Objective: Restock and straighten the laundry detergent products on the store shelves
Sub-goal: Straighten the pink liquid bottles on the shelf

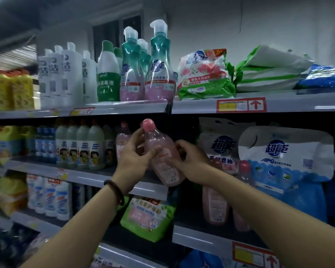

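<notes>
A dark gap (pixel 186 132) opens on the middle shelf (pixel 97 177). A pink bottle (pixel 122 140) borders its left, white bags (pixel 219 149) its right.

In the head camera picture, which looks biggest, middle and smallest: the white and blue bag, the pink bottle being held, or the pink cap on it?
1. White and blue bag
2. Pink bottle, though it is nearer the camera
3. Pink cap

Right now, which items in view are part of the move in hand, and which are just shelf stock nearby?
In hand:
- pink bottle, tilted, gripped by left hand and right hand
- pink bottle on the shelf behind

Just nearby:
- white bottles
- green pump bottles
- floral powder bag
- blue-and-white pouch
</notes>
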Demonstrator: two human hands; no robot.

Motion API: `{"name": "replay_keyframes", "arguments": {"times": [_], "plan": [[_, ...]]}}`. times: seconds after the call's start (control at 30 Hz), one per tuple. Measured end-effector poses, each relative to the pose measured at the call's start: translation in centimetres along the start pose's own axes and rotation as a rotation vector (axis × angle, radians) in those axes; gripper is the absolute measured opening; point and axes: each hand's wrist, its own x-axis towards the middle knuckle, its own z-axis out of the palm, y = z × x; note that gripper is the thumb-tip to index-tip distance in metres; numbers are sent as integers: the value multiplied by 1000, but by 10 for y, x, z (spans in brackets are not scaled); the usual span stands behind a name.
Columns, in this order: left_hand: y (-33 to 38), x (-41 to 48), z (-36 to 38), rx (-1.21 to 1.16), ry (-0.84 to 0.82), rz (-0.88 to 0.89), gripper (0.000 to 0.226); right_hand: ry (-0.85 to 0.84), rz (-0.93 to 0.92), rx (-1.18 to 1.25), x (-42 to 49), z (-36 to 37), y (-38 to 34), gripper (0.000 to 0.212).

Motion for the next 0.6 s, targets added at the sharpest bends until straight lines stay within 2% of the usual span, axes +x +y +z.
{"name": "replay_keyframes", "arguments": {"times": [0.1, 0.2, 0.27, 0.3, 0.4, 0.53, 0.6], "plan": [[-5, 7, -25, 41, 165, -36, 74, 90, -26, -63, 22, 38, -18, 39], [-9, 3, -22, 162, 214, -90, 52, 179, 2, -96, 30, 60, -20, 40], [-23, -2, -28, 250, 235, -71, 36, 144, 10, -53, 35, 81, -20, 44], [-33, -2, -35, 267, 241, -59, 35, 108, 17, -28, 38, 93, -21, 50], [-55, -2, -61, 293, 155, -66, 55, 48, 29, -2, 57, 122, -23, 60], [-78, -2, -80, 395, 68, -59, 89, 37, 65, 5, 86, 144, -28, 53], [-88, 7, -82, 467, 71, -33, 87, 21, 93, 2, 98, 155, -28, 52]]}}
